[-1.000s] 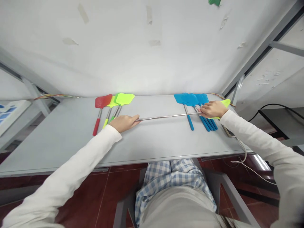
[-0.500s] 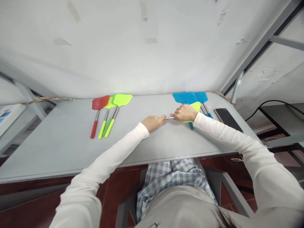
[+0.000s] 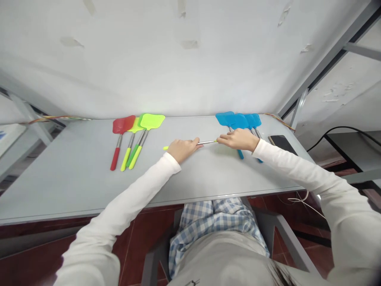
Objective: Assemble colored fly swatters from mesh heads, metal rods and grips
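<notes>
Between my hands, a fly swatter [image 3: 207, 142] with a bare metal shaft is held level above the table. My left hand [image 3: 182, 150] is wrapped round its grip, whose yellow-green end sticks out to the left. My right hand [image 3: 239, 140] is closed on the other end of the shaft and hides most of the yellow-green head. Behind my right hand lie several blue fly swatters [image 3: 239, 120], heads towards the wall. To the left rest a red fly swatter [image 3: 124, 125], a green fly swatter [image 3: 133, 155] and two yellow-green ones, the front of them a yellow-green fly swatter [image 3: 152, 121].
A phone [image 3: 282, 144] lies on the grey table [image 3: 86, 186] beside my right forearm. The white wall [image 3: 190, 79] rises at the table's back edge. Thin wires [image 3: 65, 117] run along the back left corner. A dark shelf [image 3: 354, 149] stands off to the right.
My hands have moved apart, and more of the metal shaft shows between them. The yellow-green grip end now shows left of my left hand, while the yellow-green head has gone from sight.
</notes>
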A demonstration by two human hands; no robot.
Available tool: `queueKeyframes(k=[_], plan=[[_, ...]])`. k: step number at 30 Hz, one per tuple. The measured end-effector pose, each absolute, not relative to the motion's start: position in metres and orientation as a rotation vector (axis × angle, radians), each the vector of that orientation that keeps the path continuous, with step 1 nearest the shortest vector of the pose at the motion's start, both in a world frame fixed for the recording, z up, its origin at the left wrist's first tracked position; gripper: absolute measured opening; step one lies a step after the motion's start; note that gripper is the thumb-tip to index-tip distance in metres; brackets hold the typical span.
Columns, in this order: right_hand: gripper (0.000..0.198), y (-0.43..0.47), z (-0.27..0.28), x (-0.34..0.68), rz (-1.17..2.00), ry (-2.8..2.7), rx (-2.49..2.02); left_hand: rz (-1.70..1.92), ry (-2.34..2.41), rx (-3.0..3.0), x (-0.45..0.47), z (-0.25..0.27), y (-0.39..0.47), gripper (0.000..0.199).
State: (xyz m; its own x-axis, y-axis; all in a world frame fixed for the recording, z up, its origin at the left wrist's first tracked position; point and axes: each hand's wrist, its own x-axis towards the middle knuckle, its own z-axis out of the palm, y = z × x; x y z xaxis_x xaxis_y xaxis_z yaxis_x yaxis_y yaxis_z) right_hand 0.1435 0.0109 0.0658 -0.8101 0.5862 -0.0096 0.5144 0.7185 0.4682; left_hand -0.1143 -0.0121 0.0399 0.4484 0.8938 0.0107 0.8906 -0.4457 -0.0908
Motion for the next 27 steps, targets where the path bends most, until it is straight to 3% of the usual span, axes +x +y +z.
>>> queueKeyframes(k=[10, 16, 27], plan=[[0.033, -0.005, 0.082, 0.117, 0.608, 2.679, 0.98, -0.056, -1.672, -2.517, -0.098, 0.041, -0.013, 0.053], [0.024, -0.005, 0.075, 0.117, 0.526, 2.65, 1.276, -0.078, -1.578, -2.625, -0.088, 0.04, -0.012, 0.045], [0.026, 0.002, 0.057, 0.098, 0.506, 2.693, 1.415, -0.3, -1.435, -2.587, -0.063, 0.012, -0.001, 0.039]])
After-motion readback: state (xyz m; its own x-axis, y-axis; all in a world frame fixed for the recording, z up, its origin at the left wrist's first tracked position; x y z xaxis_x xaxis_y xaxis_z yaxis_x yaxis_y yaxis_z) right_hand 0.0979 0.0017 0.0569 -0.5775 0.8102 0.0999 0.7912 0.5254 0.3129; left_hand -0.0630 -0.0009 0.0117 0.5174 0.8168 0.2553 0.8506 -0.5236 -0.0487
